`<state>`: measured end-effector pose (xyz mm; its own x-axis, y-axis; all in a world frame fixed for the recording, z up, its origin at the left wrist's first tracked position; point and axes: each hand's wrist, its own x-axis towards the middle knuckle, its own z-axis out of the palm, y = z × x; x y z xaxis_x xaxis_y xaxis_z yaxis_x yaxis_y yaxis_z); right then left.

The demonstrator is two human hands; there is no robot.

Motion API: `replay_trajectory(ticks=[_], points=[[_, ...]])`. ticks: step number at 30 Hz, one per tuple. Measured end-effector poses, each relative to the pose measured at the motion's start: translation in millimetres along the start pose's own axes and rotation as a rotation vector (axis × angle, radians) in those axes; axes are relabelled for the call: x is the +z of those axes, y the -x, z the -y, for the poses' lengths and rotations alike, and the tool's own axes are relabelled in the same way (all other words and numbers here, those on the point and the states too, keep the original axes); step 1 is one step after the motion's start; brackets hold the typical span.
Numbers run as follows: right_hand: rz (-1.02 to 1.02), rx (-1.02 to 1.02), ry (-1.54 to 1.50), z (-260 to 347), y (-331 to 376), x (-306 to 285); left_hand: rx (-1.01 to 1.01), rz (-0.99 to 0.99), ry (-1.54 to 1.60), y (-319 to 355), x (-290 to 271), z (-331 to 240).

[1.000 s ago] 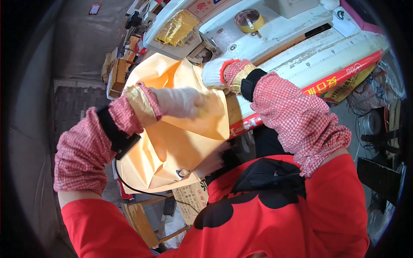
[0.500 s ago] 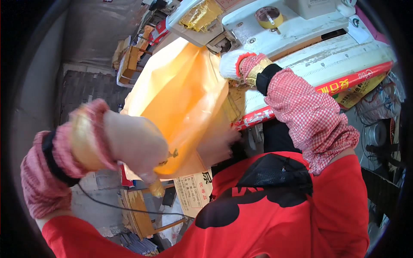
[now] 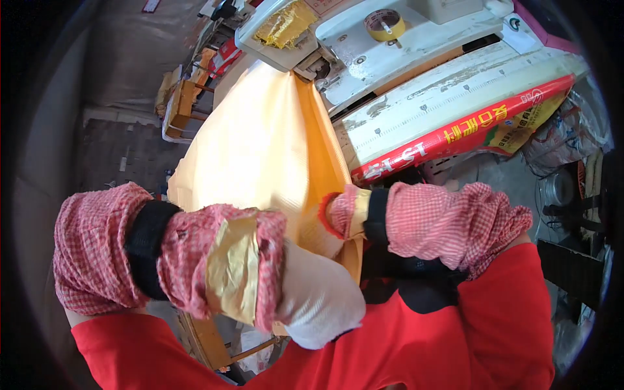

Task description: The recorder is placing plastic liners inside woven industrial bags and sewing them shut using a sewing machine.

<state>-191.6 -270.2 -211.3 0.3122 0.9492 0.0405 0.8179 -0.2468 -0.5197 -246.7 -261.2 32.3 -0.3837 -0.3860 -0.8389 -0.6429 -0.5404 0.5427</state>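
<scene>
A large pale-yellow sheet of sack-like material (image 3: 250, 140) hangs from the sewing machine's end (image 3: 312, 62) down toward my lap. My left hand (image 3: 318, 296), in a white knit glove, is low in front of my chest, its rounded back up. The fingers curl down out of sight, so what they hold is hidden. My right hand (image 3: 317, 235) is beyond it at the sheet's right edge, its red-edged glove partly covered by my left arm and its fingers hidden. Checked red-and-white sleeves with black bands cover both forearms.
A yellow tape roll (image 3: 385, 25) lies on the white machine bed. In front of it is a worn white tabletop (image 3: 448, 91), edged with red printed sheeting (image 3: 468, 130). Wooden stools (image 3: 179, 107) stand at left; clear plastic bags (image 3: 569, 140) and a metal spool (image 3: 558, 188) are at right.
My right hand has left the machine and come down toward me along the sheet. My left hand has swung right and lower, close to my chest. The sheet's upper part has spread flatter.
</scene>
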Motion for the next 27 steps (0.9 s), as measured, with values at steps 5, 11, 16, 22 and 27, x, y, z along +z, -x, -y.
replay_trajectory(ticks=[5, 11, 16, 22, 27], points=[[-0.965, 0.25, -0.102, 13.2, 42.2, -128.6, -0.169, -0.052, 0.092, 10.8, -13.1, -5.0], [-0.263, 0.564, 0.376, -21.3, 24.0, -155.3, -0.079, -0.053, -0.116, 5.9, -12.6, -13.0], [-0.803, 0.811, 0.463, -46.6, -16.1, -94.6, 0.078, -0.09, 0.021, 1.3, 4.6, -2.7], [-0.758, 0.868, 0.303, -53.4, -26.2, -105.0, -0.276, -0.022, -0.337, 12.0, -57.4, -8.2], [-0.793, 0.898, 0.33, -56.4, -36.9, -113.9, -0.344, -0.216, -0.329, 33.3, -69.3, 81.9]])
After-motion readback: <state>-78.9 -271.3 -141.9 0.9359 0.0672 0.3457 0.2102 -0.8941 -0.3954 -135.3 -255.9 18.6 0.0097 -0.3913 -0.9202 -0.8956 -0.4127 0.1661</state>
